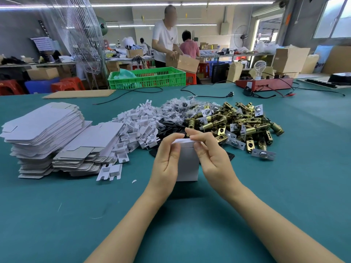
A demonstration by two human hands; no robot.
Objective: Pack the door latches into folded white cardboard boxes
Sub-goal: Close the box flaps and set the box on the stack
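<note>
A workshop with long benches, cartons and a green crate (147, 77) lies behind a wide table (57, 215) covered in teal cloth. Near the middle of the table a white box (187, 164) stands upright on its end, its long axis vertical and its top end pointing up and slightly away from the camera. The left hand (165, 160) grips its left side, fingers curled over the top edge. The right hand (212, 154) is at its right side, thumb and forefinger pinching the top flap, the other fingers loosely bent. Just behind the box lies a heap of brass door latches (241, 124), lying every way. Left of them are bagged black parts (176, 111), white card inserts (136, 126), and stacks of flat unfolded boxes (43, 133).
</note>
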